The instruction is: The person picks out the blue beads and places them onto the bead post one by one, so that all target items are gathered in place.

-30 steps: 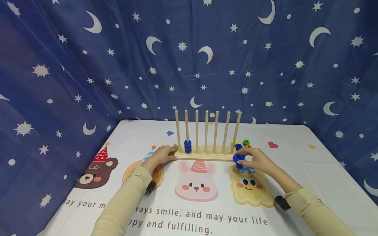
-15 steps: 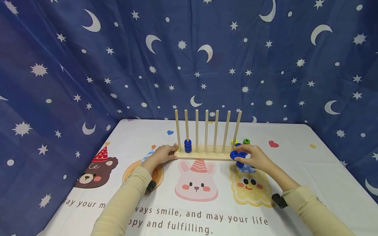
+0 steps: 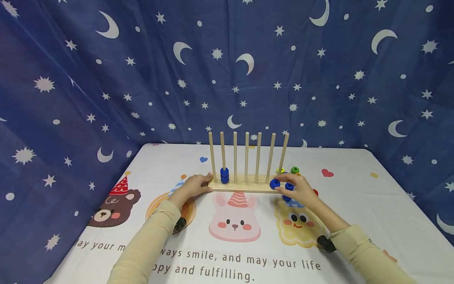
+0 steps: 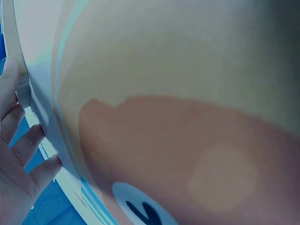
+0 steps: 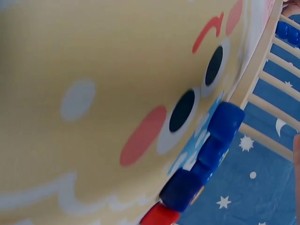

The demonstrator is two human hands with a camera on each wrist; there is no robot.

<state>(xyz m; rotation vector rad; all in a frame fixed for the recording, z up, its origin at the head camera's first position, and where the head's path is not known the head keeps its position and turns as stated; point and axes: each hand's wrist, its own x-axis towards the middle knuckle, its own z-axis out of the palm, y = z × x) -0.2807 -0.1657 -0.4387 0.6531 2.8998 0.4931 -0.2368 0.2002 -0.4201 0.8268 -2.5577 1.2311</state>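
Curtained-off space indoors: starry drapes (image 3: pixel 269 47), cartoon-print tablecloth (image 3: pixel 354 189).

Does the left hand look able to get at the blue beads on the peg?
Likely yes: the left hand grips the left end of the wooden base, near those blue beads; only the bare leftmost peg stands between, though that grip may need releasing.

Right of the wooden peg rack (image 3: pixel 244 188), the right hand (image 3: pixel 304 192) partly hides a red bead (image 3: pixel 315 192). In front of the rack, the left sleeve (image 3: pixel 145 240) covers some printed lettering (image 3: pixel 239 258) and is cut off below.
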